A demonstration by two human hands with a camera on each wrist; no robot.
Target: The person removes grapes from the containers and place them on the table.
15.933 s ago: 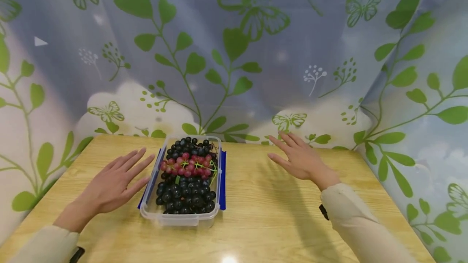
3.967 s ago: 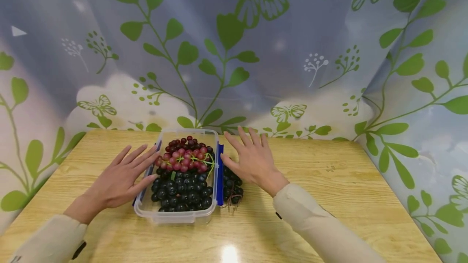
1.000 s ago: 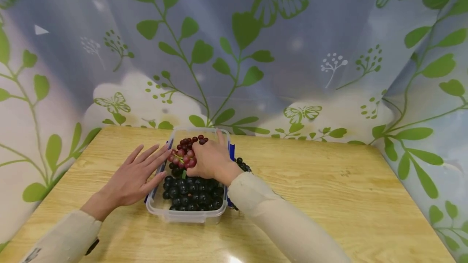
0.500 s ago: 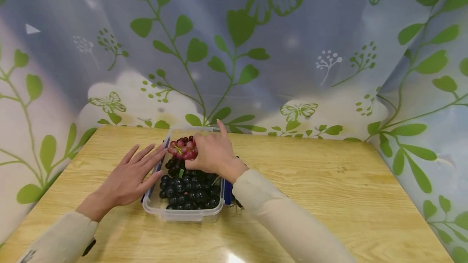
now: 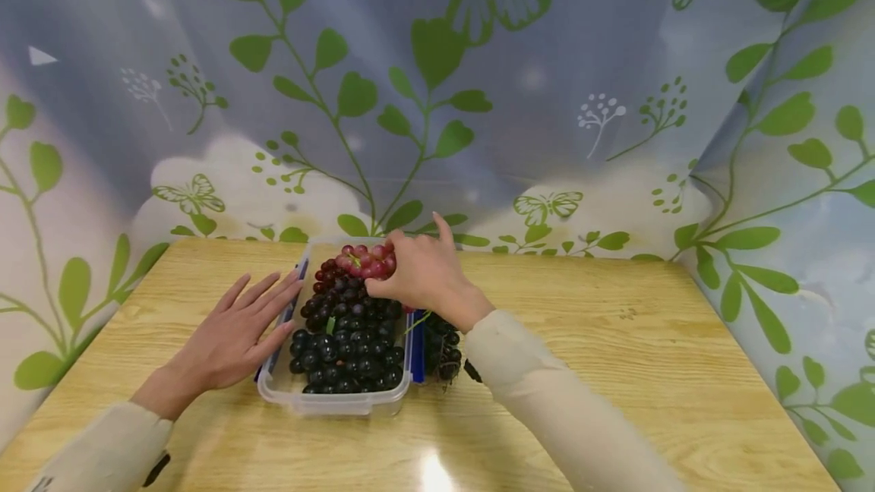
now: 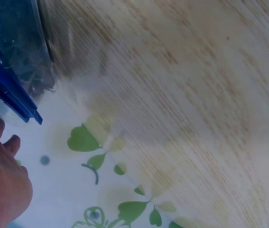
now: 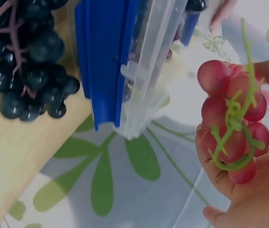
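Note:
My right hand grips a bunch of pinkish-red grapes over the back right part of a clear plastic box. In the right wrist view the red grapes hang in the curled fingers, clear of the box, with their green stem showing. Black grapes fill the front of the box, and smaller dark-red grapes lie towards its back. My left hand lies with straight fingers along the box's left side, fingertips at the blue clip.
A bunch of black grapes lies on the wooden table just right of the box, beside its other blue clip. Behind the table hangs a curtain printed with leaves and butterflies.
Black grapes from the box's back came to lie on the table at its right. My right hand then took the red bunch, lifted it and shifted it right. My left hand stays beside the box.

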